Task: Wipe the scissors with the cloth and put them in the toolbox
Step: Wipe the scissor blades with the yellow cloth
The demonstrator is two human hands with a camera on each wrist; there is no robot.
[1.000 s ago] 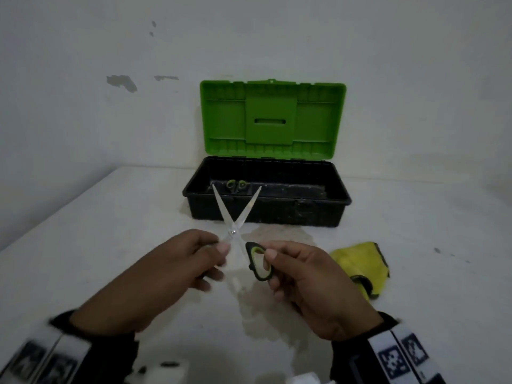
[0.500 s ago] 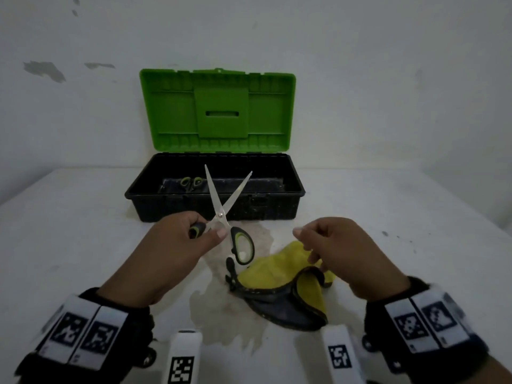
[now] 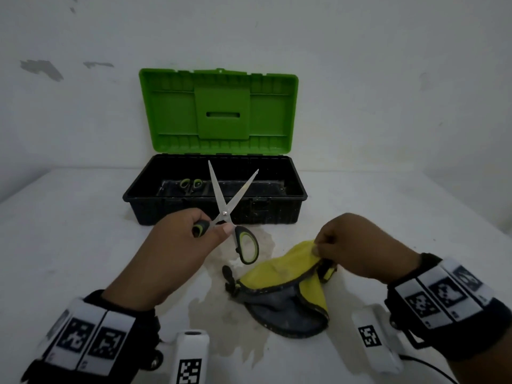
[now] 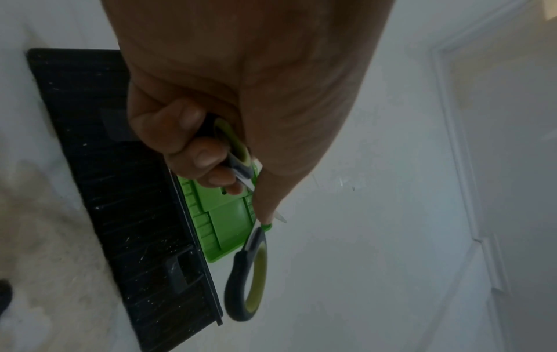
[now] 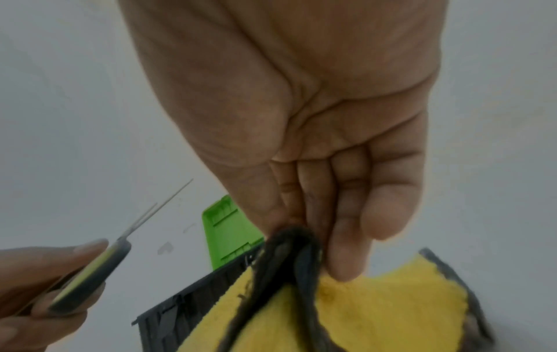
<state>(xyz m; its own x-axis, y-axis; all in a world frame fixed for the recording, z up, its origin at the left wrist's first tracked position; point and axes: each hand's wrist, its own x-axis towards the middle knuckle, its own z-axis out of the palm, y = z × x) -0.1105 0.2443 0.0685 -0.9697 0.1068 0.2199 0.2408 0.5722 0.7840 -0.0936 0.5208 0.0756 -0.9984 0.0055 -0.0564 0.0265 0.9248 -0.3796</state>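
Observation:
My left hand grips one black-and-green handle of the scissors, blades spread open and pointing up in front of the toolbox. The other handle loop hangs free below my left hand. To the right, my right hand pinches the upper edge of the yellow-and-grey cloth, which drapes down onto the white table. In the right wrist view my right hand holds the cloth by its dark hem, with the scissors at the left.
The black toolbox stands open with its green lid upright against the wall. A second pair of scissors lies inside it. A damp stain spreads on the table under the cloth. White marker blocks sit near the front edge.
My right hand let go of the scissors handle, moved right and took hold of the cloth's edge, lifting it. My left hand keeps the open scissors upright.

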